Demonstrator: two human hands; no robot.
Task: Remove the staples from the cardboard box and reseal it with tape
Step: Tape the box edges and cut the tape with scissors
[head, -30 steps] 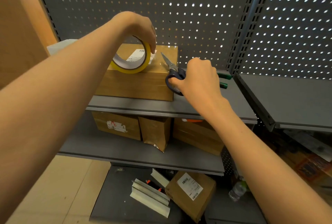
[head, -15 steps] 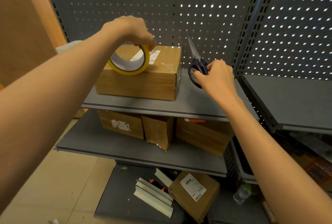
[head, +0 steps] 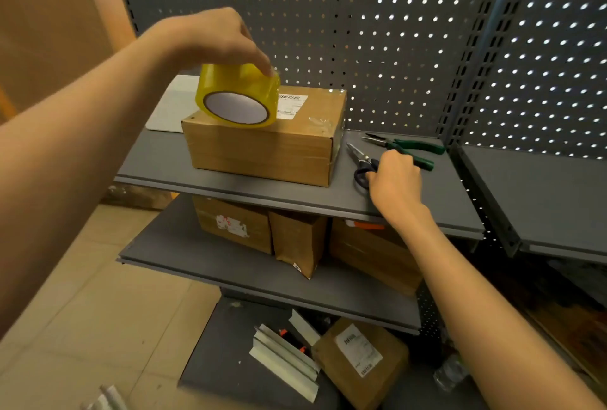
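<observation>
A brown cardboard box (head: 262,150) with a white label and clear tape across its top sits on the upper grey shelf (head: 295,193). My left hand (head: 210,38) grips a yellow tape roll (head: 238,97) from above, holding it over the box's left top corner. To the right of the box, dark-handled scissors (head: 361,163) lie on the shelf, and my right hand (head: 394,179) rests at their handles with fingers curled on them. Green-handled pliers (head: 407,147) lie just behind the scissors.
A white flat object (head: 167,107) lies behind the box at the left. Several cardboard parcels (head: 295,239) fill the middle shelf. Another labelled box (head: 358,360) and metal strips (head: 282,357) lie on the bottom shelf. A perforated back panel (head: 361,32) closes the rear.
My right hand has lowered the raised scissors down onto the shelf beside the box. My left hand has lifted the tape roll off the box top and turned it on its side.
</observation>
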